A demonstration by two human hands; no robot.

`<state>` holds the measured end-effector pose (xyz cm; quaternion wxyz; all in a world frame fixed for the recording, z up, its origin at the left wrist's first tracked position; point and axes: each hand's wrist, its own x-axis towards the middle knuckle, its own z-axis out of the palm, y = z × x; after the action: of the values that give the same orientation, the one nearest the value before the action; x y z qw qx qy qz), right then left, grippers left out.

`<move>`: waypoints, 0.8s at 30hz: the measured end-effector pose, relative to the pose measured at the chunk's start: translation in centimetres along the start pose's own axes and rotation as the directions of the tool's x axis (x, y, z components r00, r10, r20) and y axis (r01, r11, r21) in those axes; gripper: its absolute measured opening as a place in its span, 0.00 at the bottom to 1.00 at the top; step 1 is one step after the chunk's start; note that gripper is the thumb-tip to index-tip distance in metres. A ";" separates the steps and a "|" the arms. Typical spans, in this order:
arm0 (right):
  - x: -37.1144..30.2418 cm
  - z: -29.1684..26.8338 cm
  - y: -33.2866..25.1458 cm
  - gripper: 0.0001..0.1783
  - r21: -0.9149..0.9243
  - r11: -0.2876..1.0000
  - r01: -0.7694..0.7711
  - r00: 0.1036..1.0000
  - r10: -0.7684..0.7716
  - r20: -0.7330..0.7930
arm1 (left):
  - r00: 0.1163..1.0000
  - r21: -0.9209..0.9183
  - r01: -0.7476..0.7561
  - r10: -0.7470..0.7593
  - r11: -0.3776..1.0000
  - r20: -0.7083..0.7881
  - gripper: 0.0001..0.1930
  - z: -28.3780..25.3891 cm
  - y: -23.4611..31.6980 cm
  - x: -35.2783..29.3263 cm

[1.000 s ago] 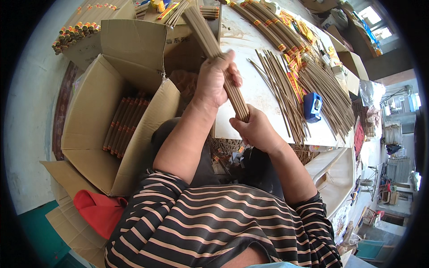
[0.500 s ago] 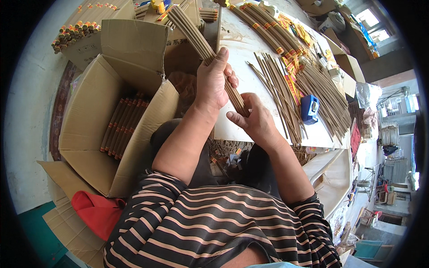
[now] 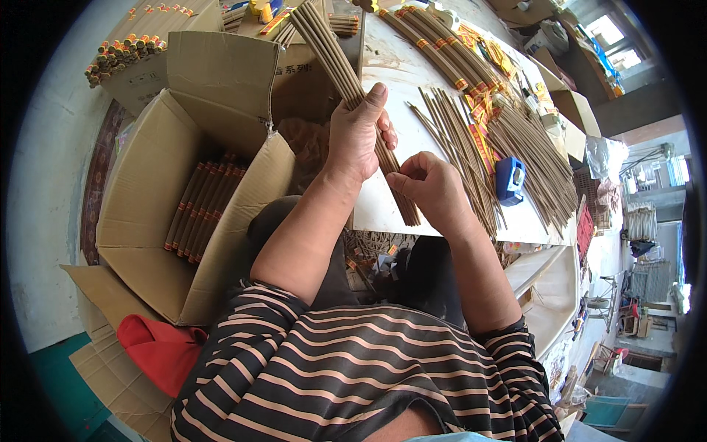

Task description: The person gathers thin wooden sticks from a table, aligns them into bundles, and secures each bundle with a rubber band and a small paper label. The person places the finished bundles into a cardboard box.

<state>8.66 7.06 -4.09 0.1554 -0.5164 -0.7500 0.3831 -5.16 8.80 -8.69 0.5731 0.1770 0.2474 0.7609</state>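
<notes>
1. Our left hand (image 3: 355, 144) is wrapped round a bundle of thin brown sticks (image 3: 330, 55), tilted from eleven o'clock to five. We see no band on the part that shows, so a slack grip could let sticks slide out.
2. Our right hand (image 3: 438, 193) is at the bundle's lower part, fingertips drawn together; we cannot tell whether they pinch a stick. A hard tug there could snap one or skew the ends.
3. At six o'clock, below our hands, lies scattered litter (image 3: 361, 241); a dropped stick could get lost in it.
4. At one o'clock from our right hand, loose sticks (image 3: 456, 147) lie on the white surface (image 3: 374, 205); a careless elbow could roll them. The blue dispenser (image 3: 508, 181), at three o'clock, could be knocked too.
5. Toward eight o'clock, the open carton (image 3: 140, 184) stands near our left forearm; its flap could snag us.
</notes>
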 end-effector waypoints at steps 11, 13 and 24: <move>-0.2 -0.5 -0.3 0.12 0.000 0.998 0.064 0.998 -0.064 0.021 | 0.999 -0.032 0.030 -0.031 0.999 -0.025 0.18 -0.1 0.0 0.3; -0.7 -1.4 -1.1 0.11 -0.011 0.999 -0.038 0.991 0.039 0.128 | 0.999 -0.058 0.016 -0.019 0.998 -0.047 0.18 -0.5 0.3 0.6; -7.3 -8.1 4.9 0.09 -0.274 0.962 -0.015 0.975 0.075 0.207 | 0.969 -0.147 -0.094 0.057 0.985 -0.242 0.15 -2.1 2.6 1.8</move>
<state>20.01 4.79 -1.14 -0.0077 -0.5051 -0.7956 0.3344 -8.89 9.58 -8.93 0.5222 0.0486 0.2463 0.8151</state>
